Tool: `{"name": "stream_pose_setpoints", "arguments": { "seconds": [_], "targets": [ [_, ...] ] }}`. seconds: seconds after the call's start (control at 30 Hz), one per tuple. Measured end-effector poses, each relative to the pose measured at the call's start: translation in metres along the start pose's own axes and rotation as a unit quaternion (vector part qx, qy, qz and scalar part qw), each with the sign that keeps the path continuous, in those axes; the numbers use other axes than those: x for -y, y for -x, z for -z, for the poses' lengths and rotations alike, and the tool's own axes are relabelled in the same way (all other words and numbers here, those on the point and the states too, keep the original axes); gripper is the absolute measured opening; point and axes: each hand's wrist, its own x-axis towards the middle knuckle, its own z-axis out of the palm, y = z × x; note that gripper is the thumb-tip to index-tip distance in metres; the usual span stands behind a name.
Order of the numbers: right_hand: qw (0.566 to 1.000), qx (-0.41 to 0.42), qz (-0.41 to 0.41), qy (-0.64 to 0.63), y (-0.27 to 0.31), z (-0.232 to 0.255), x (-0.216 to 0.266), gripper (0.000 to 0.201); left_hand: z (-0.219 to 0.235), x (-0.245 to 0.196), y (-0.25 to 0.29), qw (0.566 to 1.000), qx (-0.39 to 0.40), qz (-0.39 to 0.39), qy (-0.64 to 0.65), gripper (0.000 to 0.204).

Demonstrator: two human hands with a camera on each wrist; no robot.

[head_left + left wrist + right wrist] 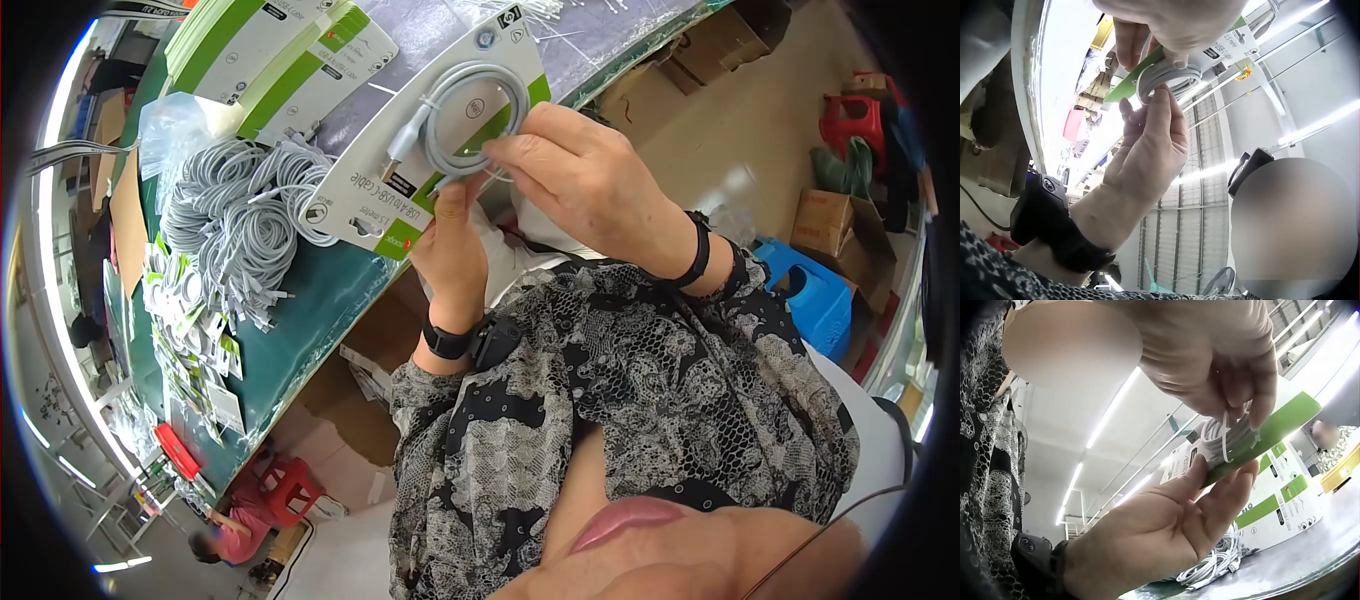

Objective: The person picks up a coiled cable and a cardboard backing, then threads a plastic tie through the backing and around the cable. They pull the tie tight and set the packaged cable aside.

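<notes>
A grey coiled cable [522, 95] lies against a white and green printed card [370, 150], its metal plug toward the card's lettering. The left hand [452, 255] grips the card's lower edge, thumb on the front. The right hand [595, 185] pinches at the coil's near side with thumb and fingers. In the right wrist view, a white tie [1226, 440] loops over the coil [1213, 439], below the right hand [1222, 356]; the left hand [1154, 525] supports the card [1285, 422] from below. In the left wrist view, the right fingertips [1161, 94] meet the coil [1147, 80].
Many coiled grey cables [235, 205] are heaped on the green table [320, 290], beside a plastic bag [180, 130] and stacks of printed cards [290, 75]. Smaller carded pieces [190, 310] lie farther along. A blue bin [815, 305] and cardboard boxes [830, 225] are at the right.
</notes>
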Motion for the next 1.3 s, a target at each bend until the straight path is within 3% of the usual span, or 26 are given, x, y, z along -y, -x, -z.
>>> {"name": "stream_pose_setpoints", "arguments": {
  "seconds": [0.17,0.23,0.37,0.43,0.47,0.53,0.57,0.7,0.87,0.97,1.0,1.03,1.07,1.1,1.13,1.17,1.23,1.27,1.3],
  "targets": [
    [1.0,0.003,0.001,0.003,0.0,-0.001,0.001,0.031,0.001,0.003,0.002,0.999,-0.008,-0.006,-0.042,0.033],
    [1.0,0.01,-0.003,0.004,0.001,0.001,0.001,0.03,-0.002,0.008,-0.001,0.996,-0.083,-0.017,-0.004,0.033],
    [1.0,0.019,0.007,0.021,0.002,0.001,0.003,0.021,-0.001,0.001,0.004,0.988,-0.04,-0.08,-0.127,0.023],
    [1.0,0.024,-0.002,0.007,0.004,0.003,0.005,0.021,0.003,0.0,0.004,0.938,-0.021,-0.178,-0.296,0.028],
    [0.999,0.029,-0.013,-0.007,0.005,0.004,0.006,0.022,0.002,-0.004,0.0,0.938,-0.023,-0.179,-0.296,0.028],
    [0.999,-0.021,-0.021,-0.042,0.007,-0.001,0.005,0.021,-0.006,-0.018,-0.009,0.847,0.093,-0.364,-0.375,0.035],
    [0.994,-0.023,-0.07,-0.077,0.009,0.001,0.007,0.02,-0.004,-0.017,-0.008,0.846,0.097,-0.366,-0.376,0.036],
    [0.994,-0.046,-0.067,-0.076,0.011,0.004,0.003,0.023,-0.002,-0.02,-0.008,0.847,0.136,-0.371,-0.356,0.037],
    [0.991,-0.06,-0.081,-0.089,0.007,-0.005,0.004,0.02,-0.003,-0.01,-0.006,0.845,0.106,-0.38,-0.362,0.035],
    [0.988,-0.069,-0.095,-0.098,0.009,-0.012,0.001,0.016,-0.004,-0.01,-0.001,0.835,0.093,-0.354,-0.411,0.029],
    [0.988,-0.068,-0.103,-0.094,0.01,-0.014,-0.002,0.015,-0.002,-0.011,-0.001,0.859,0.087,-0.323,-0.388,0.016],
    [0.989,-0.044,-0.064,-0.123,0.01,-0.009,-0.007,0.013,-0.001,-0.009,0.004,0.935,0.033,-0.16,-0.316,0.018],
    [0.976,-0.047,-0.119,-0.178,0.013,-0.007,-0.005,0.011,0.0,-0.008,0.009,0.973,-0.024,0.011,-0.231,0.019],
    [0.973,-0.09,-0.101,-0.188,0.016,-0.002,-0.012,0.011,0.001,-0.005,0.003,0.996,-0.035,0.052,-0.057,0.023],
    [0.968,-0.134,-0.082,-0.198,0.019,0.004,-0.022,0.011,0.002,-0.006,0.001,0.996,-0.038,0.049,-0.058,0.023],
    [0.968,-0.133,-0.078,-0.2,0.02,0.009,-0.027,0.011,0.002,-0.007,-0.001,0.994,-0.031,0.09,0.052,0.024],
    [0.849,-0.241,-0.275,-0.38,0.023,0.013,-0.036,0.01,0.001,-0.008,-0.002,0.969,-0.018,0.147,0.197,0.025],
    [0.851,-0.24,-0.275,-0.379,0.024,0.009,-0.04,0.01,-0.001,-0.006,-0.001,0.969,-0.018,0.147,0.2,0.025],
    [0.904,-0.146,-0.247,-0.318,0.027,0.0,-0.043,0.018,-0.003,-0.002,0.0,0.959,-0.016,0.17,0.228,0.024]
  ]
}}
